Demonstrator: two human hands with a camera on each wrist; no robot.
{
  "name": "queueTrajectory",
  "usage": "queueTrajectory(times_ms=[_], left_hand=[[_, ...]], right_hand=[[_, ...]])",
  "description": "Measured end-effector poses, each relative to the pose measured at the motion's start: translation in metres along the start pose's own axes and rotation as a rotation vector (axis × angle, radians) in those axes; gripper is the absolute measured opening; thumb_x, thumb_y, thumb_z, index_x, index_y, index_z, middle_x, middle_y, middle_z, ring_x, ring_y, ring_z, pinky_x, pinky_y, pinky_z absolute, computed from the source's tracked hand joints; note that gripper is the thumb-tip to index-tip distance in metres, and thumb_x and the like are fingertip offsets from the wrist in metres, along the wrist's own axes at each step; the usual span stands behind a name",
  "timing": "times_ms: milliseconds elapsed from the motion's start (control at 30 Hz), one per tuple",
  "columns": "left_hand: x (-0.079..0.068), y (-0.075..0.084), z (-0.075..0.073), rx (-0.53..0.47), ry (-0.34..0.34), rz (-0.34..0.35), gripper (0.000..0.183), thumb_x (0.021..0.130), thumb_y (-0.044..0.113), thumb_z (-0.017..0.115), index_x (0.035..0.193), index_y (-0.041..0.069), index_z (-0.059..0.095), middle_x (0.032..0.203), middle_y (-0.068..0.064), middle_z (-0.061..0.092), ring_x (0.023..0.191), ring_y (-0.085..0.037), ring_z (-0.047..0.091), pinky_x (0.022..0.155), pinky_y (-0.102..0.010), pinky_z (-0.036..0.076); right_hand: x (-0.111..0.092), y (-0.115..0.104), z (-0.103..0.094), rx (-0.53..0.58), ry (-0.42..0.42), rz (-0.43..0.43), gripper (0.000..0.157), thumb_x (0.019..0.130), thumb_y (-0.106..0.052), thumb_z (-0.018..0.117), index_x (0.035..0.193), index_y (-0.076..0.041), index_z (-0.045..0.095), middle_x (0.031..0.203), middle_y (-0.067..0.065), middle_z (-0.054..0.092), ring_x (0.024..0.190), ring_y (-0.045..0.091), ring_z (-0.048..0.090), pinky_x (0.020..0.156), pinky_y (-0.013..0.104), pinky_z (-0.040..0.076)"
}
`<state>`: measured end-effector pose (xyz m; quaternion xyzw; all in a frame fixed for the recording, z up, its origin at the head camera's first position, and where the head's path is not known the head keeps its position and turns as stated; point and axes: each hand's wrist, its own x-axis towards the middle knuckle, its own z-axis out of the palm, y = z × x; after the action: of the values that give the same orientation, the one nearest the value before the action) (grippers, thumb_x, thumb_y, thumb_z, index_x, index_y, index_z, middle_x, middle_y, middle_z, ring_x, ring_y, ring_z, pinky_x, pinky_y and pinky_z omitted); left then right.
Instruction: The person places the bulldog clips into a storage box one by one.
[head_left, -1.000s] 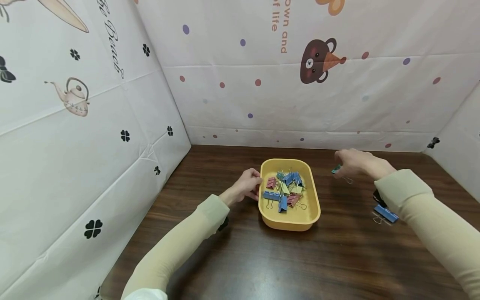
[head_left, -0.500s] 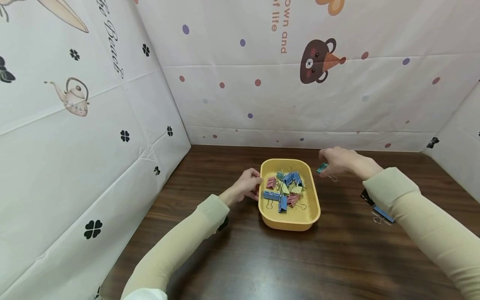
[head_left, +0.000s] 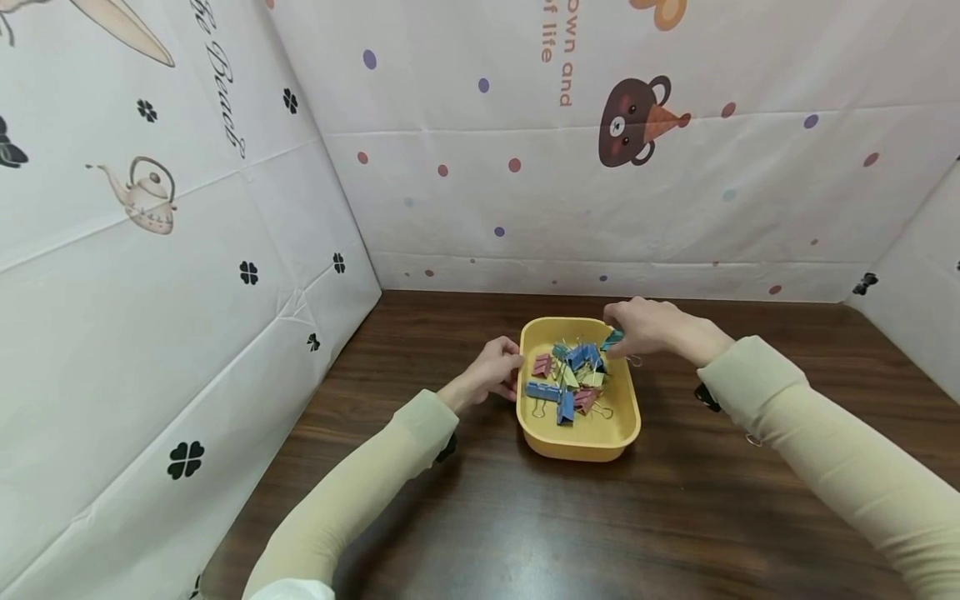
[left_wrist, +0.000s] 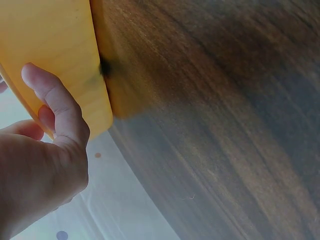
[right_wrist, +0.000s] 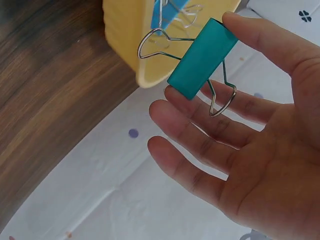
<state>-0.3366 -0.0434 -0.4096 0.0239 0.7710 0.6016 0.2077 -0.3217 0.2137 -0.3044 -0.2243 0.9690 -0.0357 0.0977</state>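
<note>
A yellow plastic tray [head_left: 618,433] stands on the table with several blue, pink, yellow and green binder clips in it, among them a blue binder clip [head_left: 566,408]. At its left wall my left hand [head_left: 491,368] grips the rim; the left wrist view shows the thumb [left_wrist: 62,102] along the outer side. My right hand [head_left: 648,325] is over the tray's right rim, pinching a teal binder clip [right_wrist: 202,59] between thumb and fingertips. Both wire handles of this clip are folded out, and the remaining fingers are spread loosely below it.
On the brown wooden table [head_left: 465,508], a wire handle [head_left: 753,440] of another clip peeks out beside the right sleeve [head_left: 810,442], which hides the rest. White printed sheeting [head_left: 450,208] forms walls at the back and sides.
My right hand has moved left with the teal binder clip, from beside the tray to its right rim. The right sleeve now covers the blue clip on the table. My left hand stays put.
</note>
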Motion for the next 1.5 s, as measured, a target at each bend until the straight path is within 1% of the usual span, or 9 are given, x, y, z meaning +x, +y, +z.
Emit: queueTrajectory(times_ms=[200,433,700,900,1167,1233,1367,1433,1500], left_hand=[[0.001,-0.001,0.001,-0.001,0.002,-0.005,0.015,0.098,0.015,0.048,0.111,0.008,0.046,0.083,-0.009,0.053,0.057,-0.019,0.054,0.048,-0.029,0.055],[0.001,-0.001,0.001,-0.003,0.003,-0.003,0.015,0.097,0.014,0.049,0.111,0.007,0.046,0.084,-0.009,0.053,0.057,-0.019,0.054,0.048,-0.029,0.056],[0.001,-0.001,0.001,0.002,0.005,0.000,0.015,0.098,0.014,0.048,0.111,0.008,0.046,0.084,-0.010,0.053,0.057,-0.019,0.054,0.048,-0.029,0.056],[0.002,0.000,0.000,0.011,0.006,-0.008,0.016,0.098,0.015,0.048,0.112,0.008,0.047,0.084,-0.010,0.053,0.057,-0.019,0.054,0.048,-0.029,0.056],[0.003,-0.001,0.001,0.010,0.003,-0.003,0.017,0.097,0.015,0.049,0.112,0.008,0.047,0.085,-0.010,0.054,0.057,-0.018,0.055,0.048,-0.029,0.056],[0.003,-0.001,0.001,0.013,0.004,-0.004,0.017,0.097,0.015,0.049,0.112,0.008,0.047,0.085,-0.009,0.054,0.057,-0.018,0.055,0.048,-0.029,0.056],[0.002,-0.001,0.002,0.015,-0.001,-0.003,0.018,0.097,0.015,0.048,0.114,0.007,0.047,0.086,-0.009,0.053,0.057,-0.019,0.055,0.048,-0.029,0.056],[0.002,-0.001,0.002,0.017,-0.001,-0.004,0.019,0.098,0.015,0.048,0.115,0.007,0.047,0.085,-0.009,0.053,0.057,-0.018,0.055,0.048,-0.029,0.056],[0.002,-0.001,0.001,0.017,0.000,-0.004,0.019,0.098,0.015,0.048,0.115,0.007,0.047,0.085,-0.009,0.054,0.057,-0.018,0.055,0.048,-0.029,0.056]], right_hand=[[0.007,-0.011,0.005,-0.022,0.003,-0.007,0.055,0.085,-0.039,0.070,0.126,-0.004,0.055,0.082,0.005,0.059,0.067,0.017,0.052,0.051,0.029,0.037],[0.003,-0.012,0.003,-0.030,0.054,0.023,0.050,0.090,-0.043,0.063,0.121,-0.004,0.059,0.092,0.008,0.064,0.076,0.019,0.058,0.054,0.031,0.044],[-0.014,0.022,0.006,-0.063,0.062,0.102,0.049,0.089,-0.042,0.062,0.116,-0.002,0.060,0.099,0.017,0.066,0.084,0.031,0.064,0.057,0.044,0.049],[-0.031,0.051,0.010,-0.068,-0.075,0.204,0.070,0.087,-0.048,0.062,0.127,0.008,0.052,0.120,0.030,0.059,0.103,0.046,0.060,0.068,0.053,0.053],[-0.051,0.088,0.018,-0.016,-0.283,0.336,0.053,0.096,-0.054,0.044,0.083,-0.006,0.062,0.071,0.009,0.062,0.057,0.021,0.058,0.054,0.035,0.047],[-0.056,0.097,0.022,-0.032,-0.316,0.348,0.057,0.096,-0.055,0.041,0.084,-0.005,0.065,0.076,0.013,0.065,0.063,0.023,0.061,0.059,0.040,0.050],[-0.066,0.113,0.029,-0.034,-0.377,0.372,0.065,0.097,-0.056,0.039,0.104,0.004,0.065,0.106,0.031,0.061,0.085,0.035,0.062,0.073,0.051,0.050],[-0.070,0.119,0.033,0.007,-0.402,0.396,0.062,0.098,-0.052,0.038,0.088,0.002,0.066,0.088,0.026,0.064,0.071,0.028,0.060,0.074,0.048,0.048],[-0.074,0.123,0.036,0.070,-0.421,0.412,0.058,0.100,-0.047,0.036,0.065,-0.008,0.060,0.062,0.009,0.056,0.052,0.015,0.046,0.071,0.042,0.046]])
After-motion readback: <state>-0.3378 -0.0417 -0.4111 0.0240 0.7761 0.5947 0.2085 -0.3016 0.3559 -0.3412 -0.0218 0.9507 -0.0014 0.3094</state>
